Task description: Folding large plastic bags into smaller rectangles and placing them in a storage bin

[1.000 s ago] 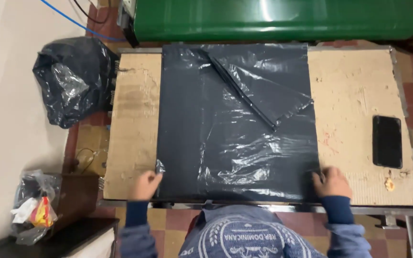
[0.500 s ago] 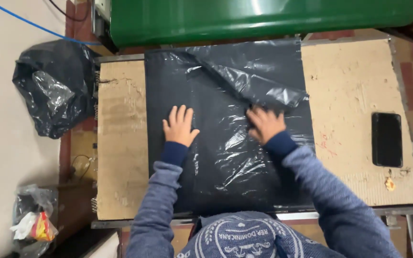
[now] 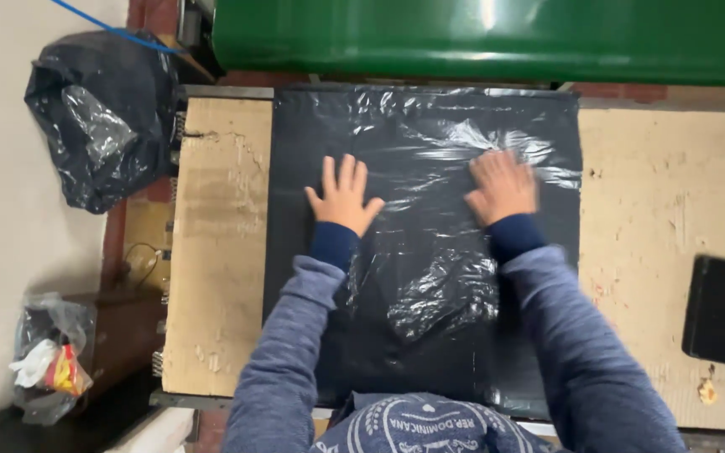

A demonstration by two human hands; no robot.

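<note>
Two bare hands lie flat on a black plastic bag (image 3: 425, 252) spread over a worn wooden table (image 3: 665, 210). The left hand (image 3: 344, 197) rests palm down with its fingers stretched and fanned apart, gripping nothing, on the left half of the sheet. The right hand (image 3: 503, 186) is also palm down on the upper right part of the sheet, a little blurred; its fingers look extended and close together, with no hold on anything. The bag covers the middle of the table from the far edge to the near edge, glossy and wrinkled, with a crumpled patch between the two blue-grey sleeves. A dark phone (image 3: 717, 309) lies on the bare wood near the right edge, well apart from the bag. A green bin (image 3: 497, 38) stands just beyond the table, and a filled black rubbish sack (image 3: 98, 117) sits on the floor to the left
</note>
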